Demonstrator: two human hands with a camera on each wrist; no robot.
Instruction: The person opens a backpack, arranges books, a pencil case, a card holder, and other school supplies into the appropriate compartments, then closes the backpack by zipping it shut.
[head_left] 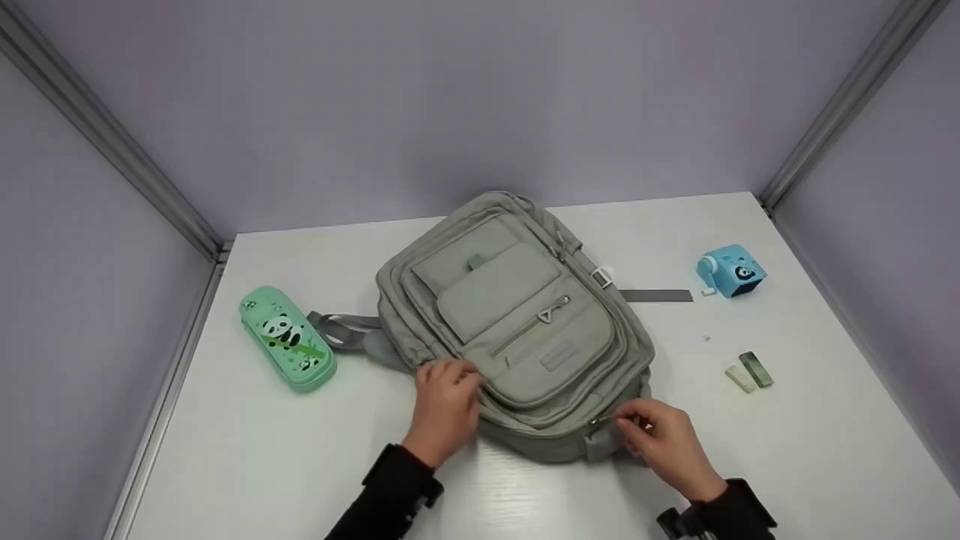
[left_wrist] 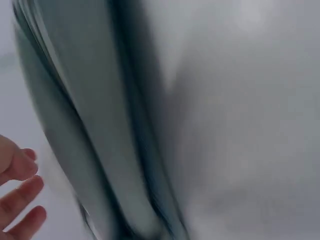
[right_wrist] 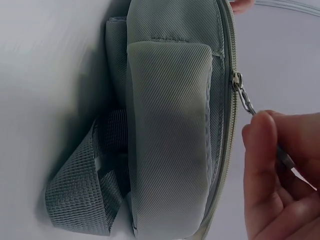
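Right hand: thumb and fingers closed in a pinch on zipper pull. Left hand: fingers parted, loosely bent, at the bag's lower-left edge, gripping nothing. Grey-green backpack lies front up, mid-counter. Right: pale block beside dark green block. Left: green panda case, near strap. Far right: blue panda box.

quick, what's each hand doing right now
Left hand: open, at the bag's edge.
Right hand: closed, pinching a zip pull.
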